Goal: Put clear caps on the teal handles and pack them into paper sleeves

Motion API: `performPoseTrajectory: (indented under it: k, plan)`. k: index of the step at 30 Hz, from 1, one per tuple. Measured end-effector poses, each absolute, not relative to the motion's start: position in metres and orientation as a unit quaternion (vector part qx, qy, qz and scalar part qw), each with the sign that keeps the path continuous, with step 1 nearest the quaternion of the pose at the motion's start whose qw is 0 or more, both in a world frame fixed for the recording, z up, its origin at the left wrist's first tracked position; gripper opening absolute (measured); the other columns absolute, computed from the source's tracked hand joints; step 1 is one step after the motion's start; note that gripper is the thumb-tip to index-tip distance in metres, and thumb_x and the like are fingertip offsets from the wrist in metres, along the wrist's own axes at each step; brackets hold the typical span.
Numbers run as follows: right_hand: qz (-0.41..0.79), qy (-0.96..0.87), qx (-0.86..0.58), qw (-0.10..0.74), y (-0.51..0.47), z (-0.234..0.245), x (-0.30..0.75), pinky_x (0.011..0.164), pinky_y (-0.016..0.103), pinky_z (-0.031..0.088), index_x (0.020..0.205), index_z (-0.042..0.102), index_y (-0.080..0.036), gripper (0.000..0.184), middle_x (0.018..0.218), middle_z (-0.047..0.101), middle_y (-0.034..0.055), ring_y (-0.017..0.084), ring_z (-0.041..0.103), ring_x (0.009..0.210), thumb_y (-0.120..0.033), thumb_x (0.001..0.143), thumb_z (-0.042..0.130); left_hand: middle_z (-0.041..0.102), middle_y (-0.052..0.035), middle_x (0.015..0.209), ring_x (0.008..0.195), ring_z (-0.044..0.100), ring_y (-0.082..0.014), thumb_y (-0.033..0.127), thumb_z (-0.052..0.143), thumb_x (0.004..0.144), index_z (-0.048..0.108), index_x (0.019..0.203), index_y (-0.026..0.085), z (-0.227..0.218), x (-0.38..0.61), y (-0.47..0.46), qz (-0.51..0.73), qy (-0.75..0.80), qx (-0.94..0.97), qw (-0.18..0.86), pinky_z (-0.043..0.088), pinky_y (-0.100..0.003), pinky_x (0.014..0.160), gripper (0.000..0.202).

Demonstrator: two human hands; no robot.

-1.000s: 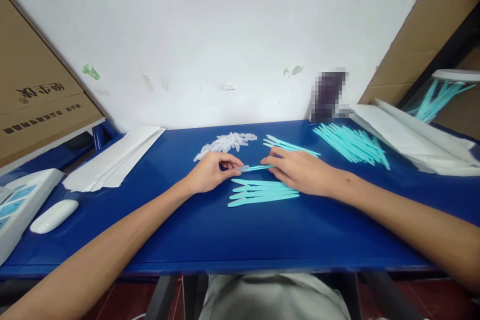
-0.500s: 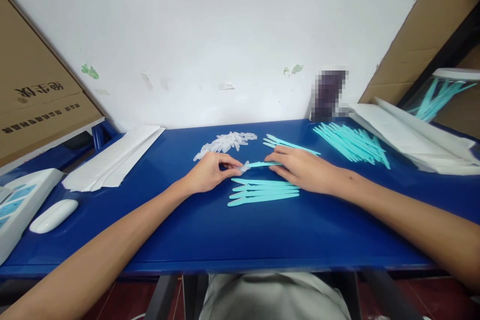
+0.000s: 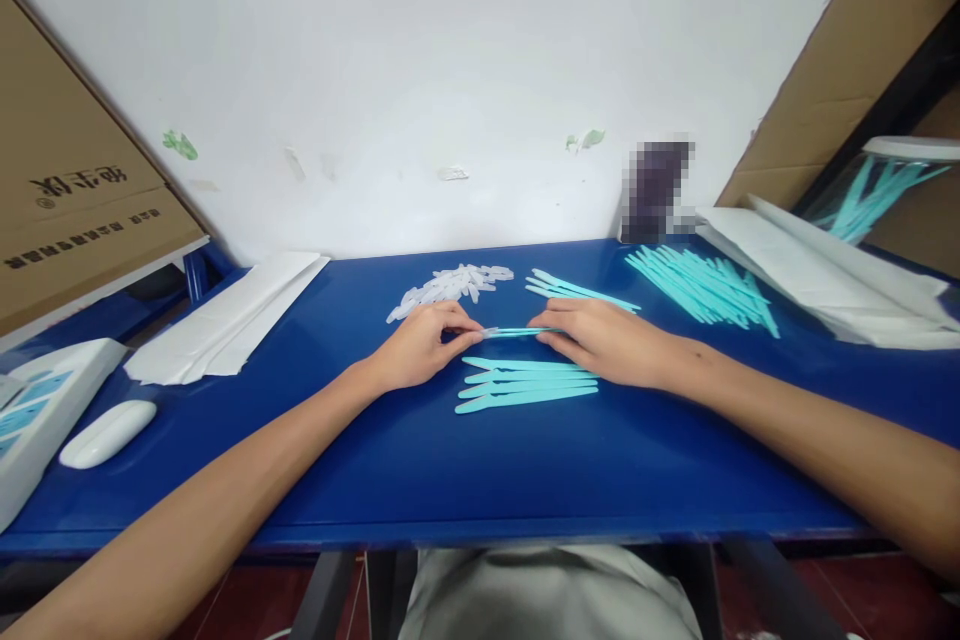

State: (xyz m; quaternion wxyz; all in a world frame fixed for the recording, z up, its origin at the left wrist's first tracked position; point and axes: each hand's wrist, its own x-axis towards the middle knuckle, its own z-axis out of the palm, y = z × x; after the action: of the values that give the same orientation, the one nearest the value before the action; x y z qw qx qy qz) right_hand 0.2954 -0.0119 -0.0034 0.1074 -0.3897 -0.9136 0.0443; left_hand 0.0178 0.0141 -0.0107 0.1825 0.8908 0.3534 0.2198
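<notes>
My left hand (image 3: 421, 345) pinches a small translucent cap (image 3: 490, 332) between thumb and fingertips. From the other side, my right hand (image 3: 611, 340) grips the handle of a thin turquoise eyebrow razor (image 3: 516, 331), held level. The razor's blade end meets the cap; how deep it sits inside is too small to tell. Just below, several turquoise razors (image 3: 529, 385) lie in a row with their heads to the left. Behind my left hand is a loose heap of translucent caps (image 3: 454, 286). Several more razors (image 3: 574, 288) rest beyond my right fingers.
A larger razor pile (image 3: 701, 288) lies at back right, beside white paper (image 3: 825, 275) and a tub of turquoise razors (image 3: 877, 190). Leftward are folded white paper (image 3: 225, 315), a white mouse (image 3: 109, 432) and a white device (image 3: 52, 400). A wall closes off the blue table (image 3: 525, 480).
The razor and cap have come into a straight line between my hands, and the razor has turned slightly. Both hands have barely moved; the piles are the same.
</notes>
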Motion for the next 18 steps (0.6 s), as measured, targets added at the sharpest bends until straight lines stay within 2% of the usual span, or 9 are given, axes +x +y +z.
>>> performPoseTrajectory:
  k: [4,10,18]
  plan:
    - [0.046,-0.911,-0.392,0.123,-0.014,-0.001,0.294,0.078,0.033,0.048,0.132,0.062,-0.019,0.038,0.112,0.070,0.0122,0.023,0.067,0.096,-0.031,0.103,0.041,0.066,-0.0061,0.093,0.083,0.060,-0.0178,0.041,0.053,0.100,0.076,0.112,0.022,-0.012,0.016,0.016,0.202,0.345,0.904,0.153,0.046,-0.030,0.075,0.032]
    - [-0.015,-0.914,-0.395,0.091,-0.017,0.003,0.293,0.067,0.029,0.045,0.127,0.066,-0.022,0.037,0.107,0.072,0.0099,0.021,0.069,0.089,-0.032,0.104,0.039,0.061,-0.0072,0.097,0.090,0.058,-0.0198,0.042,0.045,0.103,0.073,0.120,0.022,-0.012,0.016,0.015,0.167,0.328,0.923,0.117,0.046,-0.032,0.079,0.038]
    - [-0.091,-0.910,-0.403,0.016,-0.023,0.007,0.285,0.054,0.029,0.030,0.126,0.066,-0.021,0.037,0.098,0.066,0.0088,0.018,0.062,0.070,-0.026,0.104,0.037,0.058,-0.0100,0.100,0.092,0.056,-0.0209,0.040,0.038,0.106,0.069,0.127,0.017,-0.007,0.015,0.014,0.123,0.299,0.942,0.086,0.046,-0.032,0.079,0.044]
